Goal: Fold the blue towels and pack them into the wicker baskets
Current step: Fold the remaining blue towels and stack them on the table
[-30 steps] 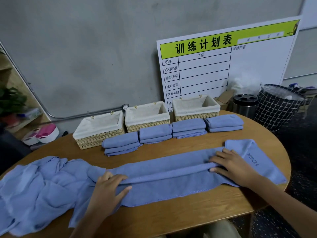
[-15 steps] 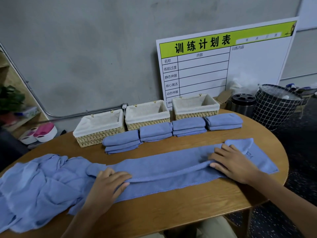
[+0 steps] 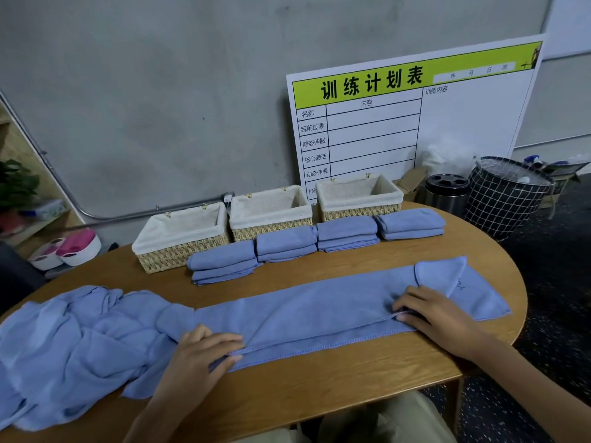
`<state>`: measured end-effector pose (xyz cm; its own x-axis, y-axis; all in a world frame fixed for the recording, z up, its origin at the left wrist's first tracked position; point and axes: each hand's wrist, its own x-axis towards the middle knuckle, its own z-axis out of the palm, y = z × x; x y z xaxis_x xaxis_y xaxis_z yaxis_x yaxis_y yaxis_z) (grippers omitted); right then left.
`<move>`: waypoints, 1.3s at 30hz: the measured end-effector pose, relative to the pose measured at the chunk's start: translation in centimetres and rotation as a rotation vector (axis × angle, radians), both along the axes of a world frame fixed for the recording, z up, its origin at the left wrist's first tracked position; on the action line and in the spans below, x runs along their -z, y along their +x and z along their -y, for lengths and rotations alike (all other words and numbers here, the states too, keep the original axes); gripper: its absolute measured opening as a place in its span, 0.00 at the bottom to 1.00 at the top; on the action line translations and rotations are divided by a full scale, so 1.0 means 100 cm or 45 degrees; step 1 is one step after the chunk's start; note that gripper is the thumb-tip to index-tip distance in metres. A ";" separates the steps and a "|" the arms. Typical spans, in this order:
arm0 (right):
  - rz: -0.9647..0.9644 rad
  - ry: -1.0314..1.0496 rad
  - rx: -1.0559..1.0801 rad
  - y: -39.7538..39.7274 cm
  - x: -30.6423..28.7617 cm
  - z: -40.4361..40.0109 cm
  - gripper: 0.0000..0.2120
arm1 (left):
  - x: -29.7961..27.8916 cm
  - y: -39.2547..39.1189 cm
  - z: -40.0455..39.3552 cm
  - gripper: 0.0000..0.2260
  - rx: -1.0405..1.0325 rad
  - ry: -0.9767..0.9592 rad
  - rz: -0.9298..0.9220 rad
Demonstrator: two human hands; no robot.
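schedule board (image 3: 415, 123), mesh bin (image 3: 508, 196), wooden table (image 3: 319, 388)

The blue towel (image 3: 319, 311) was soft, matt cloth. The bench (image 3: 319, 378) was smooth wood. The baskets (image 3: 179, 254) were rough woven straw with white cloth inside.
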<state>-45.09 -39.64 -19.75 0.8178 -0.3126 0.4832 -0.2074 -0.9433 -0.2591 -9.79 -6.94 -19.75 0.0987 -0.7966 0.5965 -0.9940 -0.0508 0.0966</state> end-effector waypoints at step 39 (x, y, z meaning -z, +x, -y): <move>-0.144 -0.070 0.748 -0.040 -0.014 0.015 0.07 | -0.014 -0.096 0.093 0.23 -0.431 0.480 0.034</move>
<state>-49.06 -41.16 -18.33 0.5632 -0.7048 0.4313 -0.7215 -0.6739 -0.1591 -19.40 -16.19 -18.36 0.3777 -0.8827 0.2796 -0.9175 -0.3975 -0.0155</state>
